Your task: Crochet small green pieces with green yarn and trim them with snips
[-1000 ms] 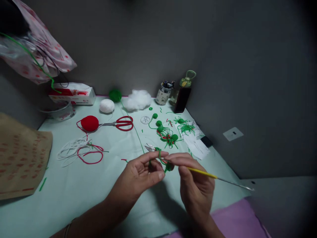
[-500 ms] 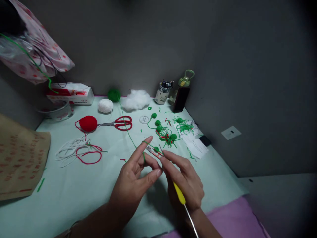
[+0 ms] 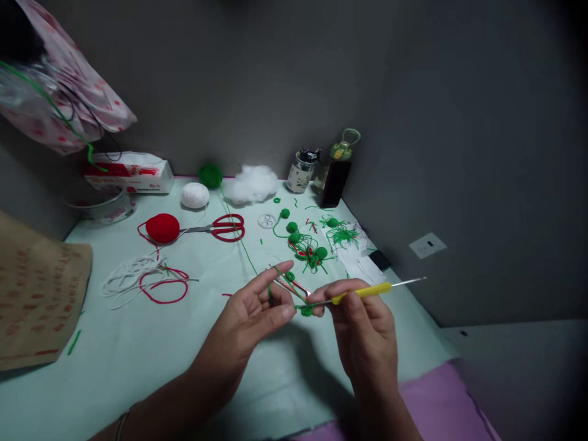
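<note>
My right hand grips a crochet hook by its yellow handle, held nearly level with a bare metal end pointing right. The hook's other end reaches a small green crocheted piece between my hands. My left hand is closed, thumb and fingertips pinched at the left side of that piece, with green yarn looped over the raised index finger. From that finger the strand runs back to a green yarn ball. Just behind my fingertips lies a slim pinkish tool with a small green ring beside it.
Red-handled scissors, a red yarn ball and a white yarn ball lie left. White stuffing, a pen cup and a phone stand behind. Green crocheted balls and yarn scraps lie right; a paper bag stands far left.
The hook has swung from pointing down toward me to nearly level, and my right hand has turned and shifted right. The small green crocheted piece now shows between my hands.
</note>
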Tool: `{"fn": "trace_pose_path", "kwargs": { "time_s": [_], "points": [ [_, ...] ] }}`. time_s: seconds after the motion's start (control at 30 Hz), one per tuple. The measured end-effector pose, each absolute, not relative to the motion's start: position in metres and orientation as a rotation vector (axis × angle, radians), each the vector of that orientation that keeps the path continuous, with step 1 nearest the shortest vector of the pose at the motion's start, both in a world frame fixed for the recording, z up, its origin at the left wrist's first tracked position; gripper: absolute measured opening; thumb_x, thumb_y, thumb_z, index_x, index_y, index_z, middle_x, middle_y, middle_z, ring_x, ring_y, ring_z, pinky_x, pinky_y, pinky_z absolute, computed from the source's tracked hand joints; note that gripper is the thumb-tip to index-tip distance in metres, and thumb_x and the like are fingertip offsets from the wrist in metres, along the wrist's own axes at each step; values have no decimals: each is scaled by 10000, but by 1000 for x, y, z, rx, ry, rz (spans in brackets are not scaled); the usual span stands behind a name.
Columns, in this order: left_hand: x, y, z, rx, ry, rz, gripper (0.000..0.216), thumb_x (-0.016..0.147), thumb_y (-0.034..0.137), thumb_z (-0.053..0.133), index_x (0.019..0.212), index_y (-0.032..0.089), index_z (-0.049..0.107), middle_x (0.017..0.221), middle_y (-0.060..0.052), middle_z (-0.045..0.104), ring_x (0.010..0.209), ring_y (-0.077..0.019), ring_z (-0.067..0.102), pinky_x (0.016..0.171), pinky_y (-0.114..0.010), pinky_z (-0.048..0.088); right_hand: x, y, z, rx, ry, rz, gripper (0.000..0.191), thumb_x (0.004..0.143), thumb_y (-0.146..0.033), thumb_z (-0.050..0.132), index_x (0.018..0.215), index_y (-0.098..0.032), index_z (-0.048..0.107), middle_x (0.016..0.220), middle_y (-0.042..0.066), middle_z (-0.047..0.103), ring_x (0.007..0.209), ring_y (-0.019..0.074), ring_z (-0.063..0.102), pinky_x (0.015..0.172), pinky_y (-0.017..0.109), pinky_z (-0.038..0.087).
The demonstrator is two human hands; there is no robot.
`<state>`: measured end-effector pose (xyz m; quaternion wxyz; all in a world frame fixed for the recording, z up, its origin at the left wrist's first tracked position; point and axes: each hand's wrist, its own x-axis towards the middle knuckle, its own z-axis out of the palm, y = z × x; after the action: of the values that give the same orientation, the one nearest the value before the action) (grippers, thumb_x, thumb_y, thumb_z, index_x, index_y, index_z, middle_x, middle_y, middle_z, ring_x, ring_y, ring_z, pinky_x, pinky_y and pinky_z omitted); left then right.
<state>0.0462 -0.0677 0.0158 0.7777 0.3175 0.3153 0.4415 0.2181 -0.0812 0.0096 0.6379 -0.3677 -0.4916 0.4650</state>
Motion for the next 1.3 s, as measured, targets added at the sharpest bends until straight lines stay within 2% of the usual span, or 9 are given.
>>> {"fn": "trace_pose_path", "kwargs": {
  "time_s": [0.37, 0.57, 0.9, 1.13, 1.3],
  "points": [
    [45, -67, 13, 701, 668, 949, 529, 845, 255, 777, 1348, 289, 616, 855, 27, 588, 861, -139, 518, 898, -308, 372, 221, -86, 7, -844, -1215, 998, 222, 1034, -253, 506, 1019, -214, 724, 947, 38, 756, 813, 124, 687, 761, 259, 564],
    [45, -66, 12, 729, 678, 955, 530, 846, 242, 773, 1349, 284, 614, 831, 31, 588, 826, -126, 515, 846, -287, 393, 221, -86, 6, -835, -1217, 950, 213, 1033, -241, 508, 1036, -206, 717, 951, 37, 752, 841, 132, 693, 775, 270, 570],
    [46, -64, 14, 761, 707, 970, 517, 841, 229, 767, 1336, 294, 629, 830, 28, 588, 814, -126, 516, 829, -284, 406, 220, -83, 10, -794, -1190, 1066, 225, 1040, -271, 493, 1004, -221, 710, 936, 27, 768, 814, 113, 693, 731, 231, 563],
    [44, -66, 14, 776, 716, 971, 529, 842, 228, 765, 1346, 294, 619, 828, 31, 593, 810, -123, 521, 827, -280, 413, 222, -86, 10, -819, -1238, 1024, 231, 1044, -250, 481, 1015, -221, 708, 952, 27, 757, 814, 121, 683, 757, 265, 563],
    [44, -66, 14, 858, 753, 993, 518, 854, 230, 745, 1350, 291, 607, 824, 35, 599, 830, -135, 544, 881, -301, 417, 220, -89, 12, -853, -1327, 918, 235, 1044, -213, 465, 1046, -225, 699, 975, 34, 743, 826, 142, 679, 758, 309, 562]
  ]
}}
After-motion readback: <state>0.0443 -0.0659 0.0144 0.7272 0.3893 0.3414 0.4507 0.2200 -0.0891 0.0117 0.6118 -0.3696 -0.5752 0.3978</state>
